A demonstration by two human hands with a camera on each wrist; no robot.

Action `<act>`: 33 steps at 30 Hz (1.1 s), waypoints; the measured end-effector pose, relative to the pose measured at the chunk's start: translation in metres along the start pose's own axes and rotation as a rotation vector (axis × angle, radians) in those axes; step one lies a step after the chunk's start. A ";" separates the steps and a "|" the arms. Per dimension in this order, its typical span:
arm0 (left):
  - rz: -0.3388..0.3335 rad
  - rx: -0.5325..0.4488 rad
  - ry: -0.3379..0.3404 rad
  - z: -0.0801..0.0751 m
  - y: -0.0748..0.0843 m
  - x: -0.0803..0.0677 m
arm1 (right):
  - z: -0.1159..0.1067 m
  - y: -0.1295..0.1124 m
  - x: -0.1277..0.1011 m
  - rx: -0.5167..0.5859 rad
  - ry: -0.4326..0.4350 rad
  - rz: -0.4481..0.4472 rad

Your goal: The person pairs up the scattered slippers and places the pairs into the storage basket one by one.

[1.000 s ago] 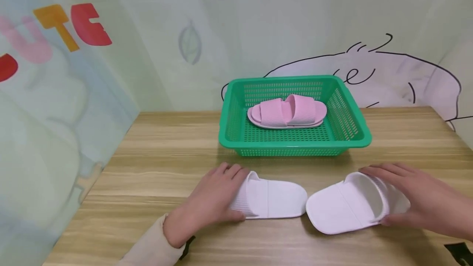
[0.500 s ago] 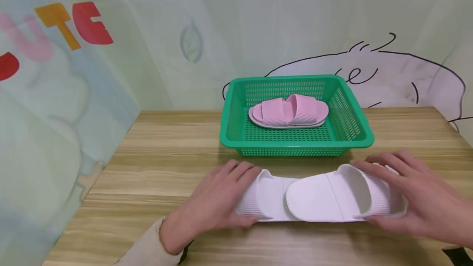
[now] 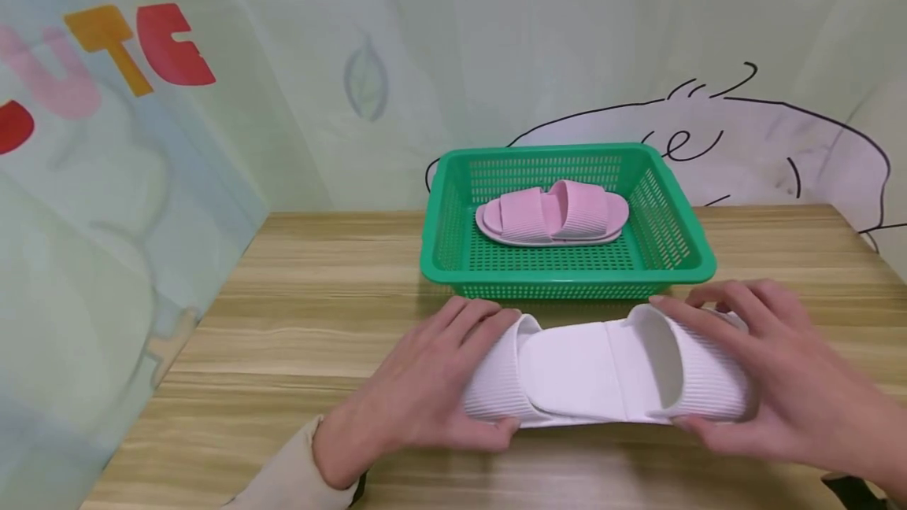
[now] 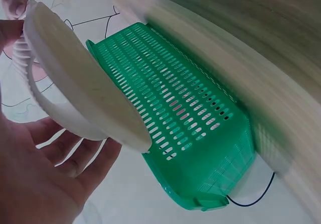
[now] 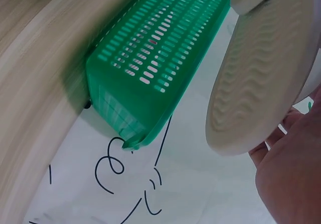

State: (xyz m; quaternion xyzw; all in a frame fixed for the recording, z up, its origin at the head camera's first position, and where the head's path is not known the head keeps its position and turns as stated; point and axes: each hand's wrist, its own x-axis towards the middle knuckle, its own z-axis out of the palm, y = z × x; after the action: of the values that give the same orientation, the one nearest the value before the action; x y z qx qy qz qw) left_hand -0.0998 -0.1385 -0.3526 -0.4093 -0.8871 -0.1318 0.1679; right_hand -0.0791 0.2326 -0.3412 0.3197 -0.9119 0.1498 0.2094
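Two white slippers point(image 3: 602, 372) lie nested on the tabletop point(image 3: 298, 313), long axis running left to right across me, and the green basket point(image 3: 697, 258) sits just behind them with a pink pair point(image 3: 553, 215) inside. I've got my left hand point(image 3: 432, 384) curled round the left end and my right hand point(image 3: 772, 368) clasping the right end, equally near.

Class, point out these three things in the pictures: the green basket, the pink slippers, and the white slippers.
green basket point(image 3: 567, 280), head view, on its front rim.
pink slippers point(image 3: 553, 215), head view, on the ribbed straps.
white slippers point(image 3: 574, 372), head view, on the smooth insole of the upper one.
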 end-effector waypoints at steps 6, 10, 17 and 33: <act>0.018 0.001 0.012 0.000 0.001 0.002 | 0.000 -0.005 0.002 -0.001 0.000 -0.004; 0.035 0.001 0.006 0.001 0.001 0.003 | 0.001 -0.007 0.003 0.009 0.000 -0.009; 0.053 -0.004 0.003 0.003 0.004 0.005 | 0.002 -0.011 0.006 0.003 -0.012 -0.015; 0.105 -0.014 0.067 0.007 0.006 0.010 | 0.004 -0.017 0.014 0.036 -0.019 -0.099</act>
State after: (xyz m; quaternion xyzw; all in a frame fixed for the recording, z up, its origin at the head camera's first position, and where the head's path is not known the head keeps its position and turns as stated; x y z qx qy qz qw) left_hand -0.1029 -0.1253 -0.3545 -0.4518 -0.8573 -0.1428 0.2011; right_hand -0.0793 0.2108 -0.3358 0.3695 -0.8941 0.1524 0.2022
